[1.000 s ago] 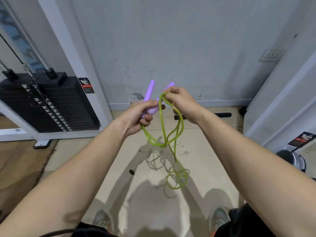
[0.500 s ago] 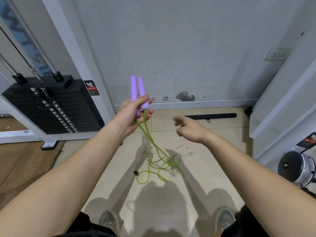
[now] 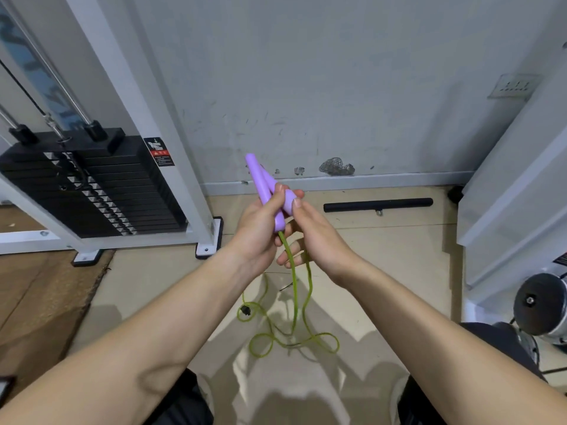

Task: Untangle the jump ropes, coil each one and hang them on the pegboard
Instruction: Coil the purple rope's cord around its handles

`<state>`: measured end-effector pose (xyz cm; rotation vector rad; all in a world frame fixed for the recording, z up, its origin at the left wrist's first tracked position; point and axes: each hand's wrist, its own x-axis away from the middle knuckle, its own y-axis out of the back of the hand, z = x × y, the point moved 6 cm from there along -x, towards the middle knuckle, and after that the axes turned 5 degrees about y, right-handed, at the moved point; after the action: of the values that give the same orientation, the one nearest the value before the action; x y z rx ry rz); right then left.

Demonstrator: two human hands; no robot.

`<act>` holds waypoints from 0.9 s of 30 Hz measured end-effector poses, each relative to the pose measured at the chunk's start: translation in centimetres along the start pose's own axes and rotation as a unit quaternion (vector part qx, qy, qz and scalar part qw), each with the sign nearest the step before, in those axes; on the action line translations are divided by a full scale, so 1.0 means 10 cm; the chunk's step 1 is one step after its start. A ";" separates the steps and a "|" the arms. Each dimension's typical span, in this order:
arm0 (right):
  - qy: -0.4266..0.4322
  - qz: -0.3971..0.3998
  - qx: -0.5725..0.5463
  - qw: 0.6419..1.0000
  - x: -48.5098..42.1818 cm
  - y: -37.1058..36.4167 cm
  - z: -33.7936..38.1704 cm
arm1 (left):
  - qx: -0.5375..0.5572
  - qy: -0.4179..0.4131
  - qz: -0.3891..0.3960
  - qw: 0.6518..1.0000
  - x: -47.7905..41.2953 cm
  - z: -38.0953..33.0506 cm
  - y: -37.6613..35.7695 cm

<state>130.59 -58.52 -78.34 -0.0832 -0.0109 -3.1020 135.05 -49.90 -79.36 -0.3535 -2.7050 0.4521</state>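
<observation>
Looks like coiling's starting: our left hand [image 3: 257, 231] grips both tapered purple plastic handles [image 3: 260, 178], right hand [image 3: 319, 239] pinching them too. The thin green cord [image 3: 295, 289] dangles below those handles onto the floor [image 3: 389, 259]; next we'd gather loops.

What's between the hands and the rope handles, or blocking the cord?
Nothing visible. The left hand grips both handles, the right hand pinches one, and the cord hangs free to loose loops on the floor. The pegboard is out of view.
</observation>
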 end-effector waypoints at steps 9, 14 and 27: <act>-0.027 -0.138 -0.034 0.989 -0.22 0.24 -0.29 | -0.037 0.042 -0.070 0.996 -0.21 0.20 0.08; -0.037 -0.022 0.134 0.990 -0.29 0.41 -0.31 | -0.383 -0.162 -0.266 0.870 -0.27 -0.37 0.65; -0.076 0.100 0.160 0.979 -0.30 0.28 -0.44 | -0.565 -0.037 0.077 0.821 -0.18 0.27 0.28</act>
<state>133.46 -61.28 -82.85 -0.2916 -0.4734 -2.8414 136.10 -48.56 -83.26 -0.8496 -2.6949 -1.2048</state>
